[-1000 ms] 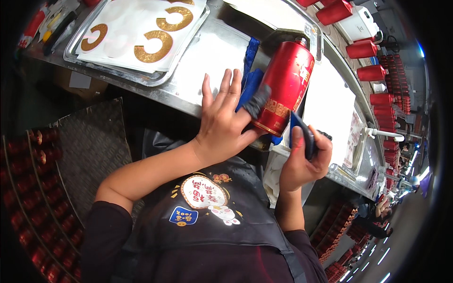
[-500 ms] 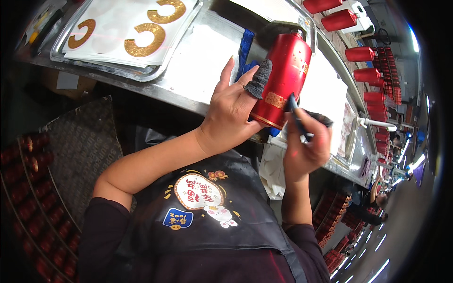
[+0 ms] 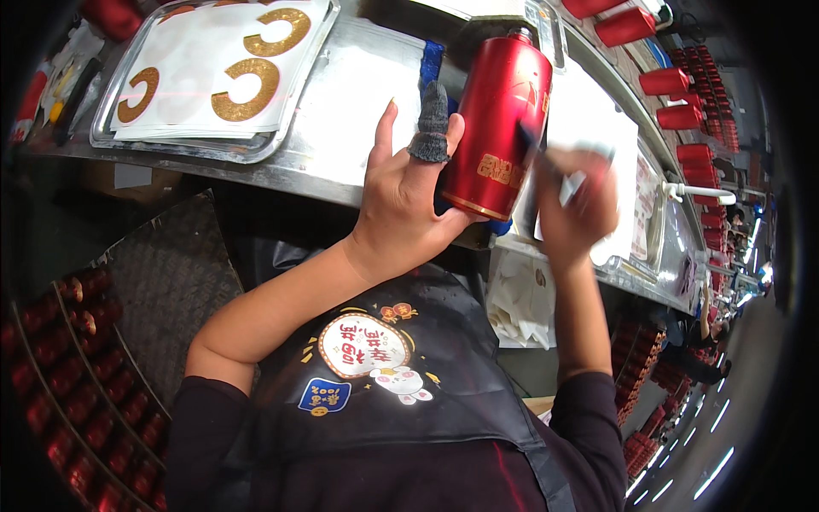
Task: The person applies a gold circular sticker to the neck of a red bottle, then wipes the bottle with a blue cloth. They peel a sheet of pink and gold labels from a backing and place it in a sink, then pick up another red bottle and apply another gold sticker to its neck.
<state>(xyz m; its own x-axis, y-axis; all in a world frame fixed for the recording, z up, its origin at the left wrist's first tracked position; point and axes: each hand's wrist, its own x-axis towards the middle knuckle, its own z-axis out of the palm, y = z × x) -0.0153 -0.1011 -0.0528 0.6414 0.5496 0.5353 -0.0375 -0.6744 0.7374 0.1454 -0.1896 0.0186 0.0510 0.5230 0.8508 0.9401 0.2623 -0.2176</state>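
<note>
A glossy red bottle leans at a slant over the bench, its neck pointing away from me and gold marks on its side. My left hand holds it near the base, thumb under the bottom edge and a finger along the left side. Its other fingers are spread, one in a grey knitted finger cover. In my right hand, smeared by motion, is a slim dark tool. The tool's tip is at the right part of the bottle's side; its kind is unclear.
On the left of the metal bench, a metal tray holds white sheets with gold C-shaped pieces. A blue cloth lies behind the bottle. White sheets are to its right. Racked red bottles stand lower left; a white pipe rises at right.
The tool in my right hand has moved from beside the gold pattern near the base up toward the bottle's middle. My left hand keeps its hold. The view has shifted slightly.
</note>
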